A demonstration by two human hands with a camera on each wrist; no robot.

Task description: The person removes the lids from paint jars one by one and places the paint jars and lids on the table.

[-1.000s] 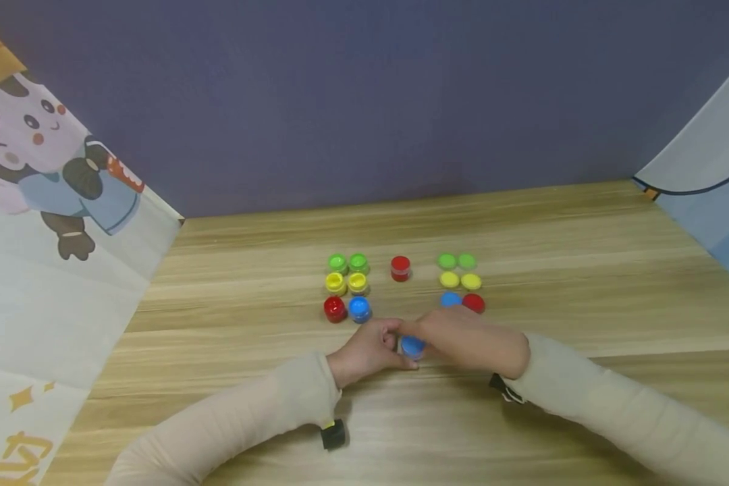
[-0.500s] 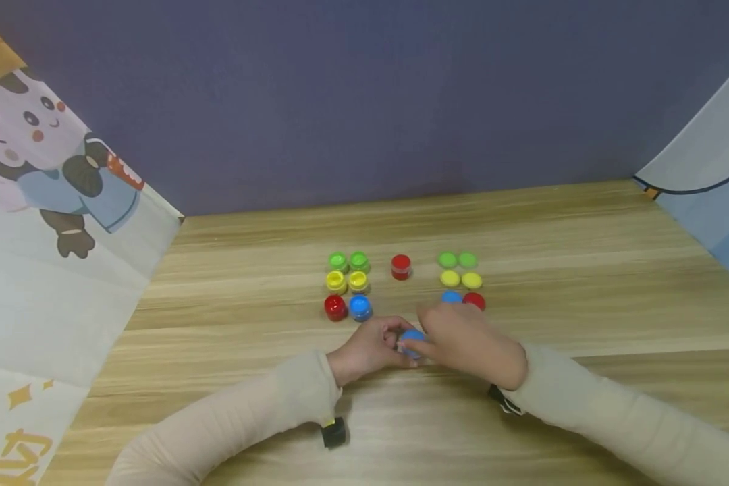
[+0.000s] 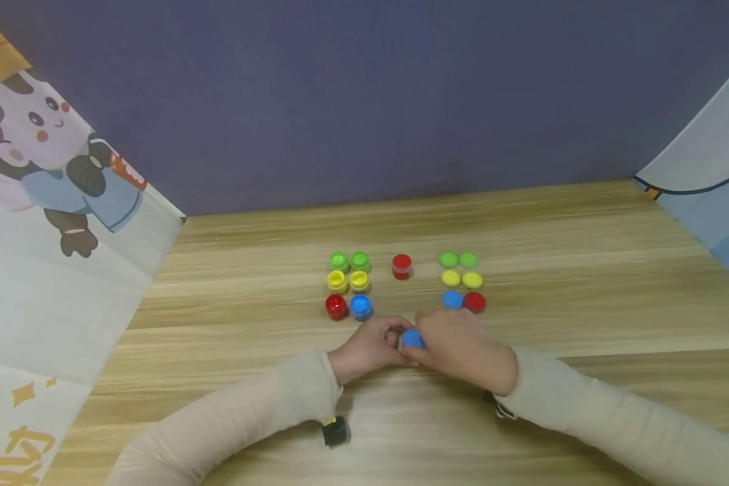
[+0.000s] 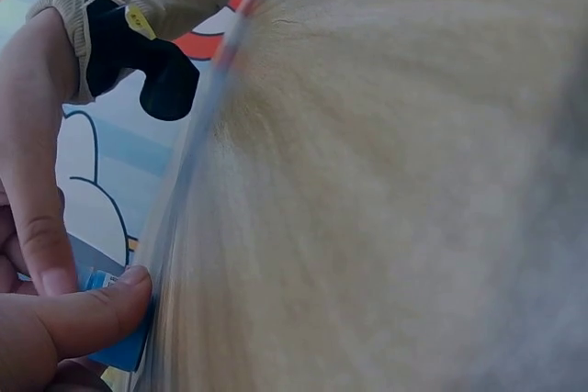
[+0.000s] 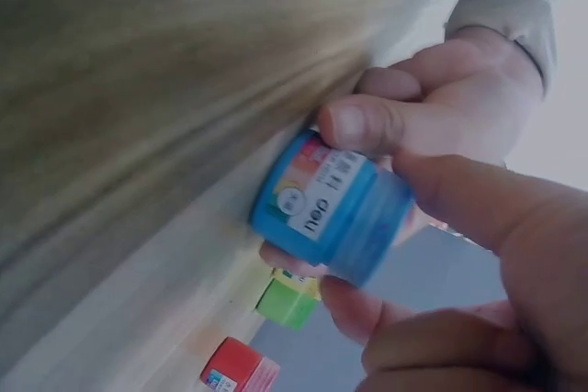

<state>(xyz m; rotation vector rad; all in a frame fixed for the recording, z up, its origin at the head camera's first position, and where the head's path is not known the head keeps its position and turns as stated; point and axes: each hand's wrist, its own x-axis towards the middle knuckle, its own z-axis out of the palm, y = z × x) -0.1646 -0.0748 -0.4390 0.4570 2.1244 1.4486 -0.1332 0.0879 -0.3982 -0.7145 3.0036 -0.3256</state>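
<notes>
A small blue paint jar point(image 5: 317, 199) with a printed label stands on the wooden table, its blue lid point(image 3: 412, 339) on top. My left hand point(image 3: 370, 345) holds the jar's body from the left, with its thumb point(image 4: 101, 319) on the near side. From the right, my right hand point(image 3: 464, 344) pinches the lid between thumb and fingers, as the right wrist view shows. Left of centre stand open jars, among them a blue jar point(image 3: 361, 308), a red jar point(image 3: 336, 307), a yellow jar point(image 3: 337, 282) and a green jar point(image 3: 339, 262).
A lidded red jar point(image 3: 401, 266) stands alone behind my hands. Loose lids lie to the right in pairs: green lids point(image 3: 449, 260), yellow lids point(image 3: 451, 277), a blue lid point(image 3: 452, 299) and a red lid point(image 3: 474, 302). A dark wall point(image 3: 401, 101) rises at the table's back edge.
My right hand's fingers and thumb have shifted round the lid, its thumb passing over the top to the near side. The left hand keeps its hold. The other jars and lids stay put.
</notes>
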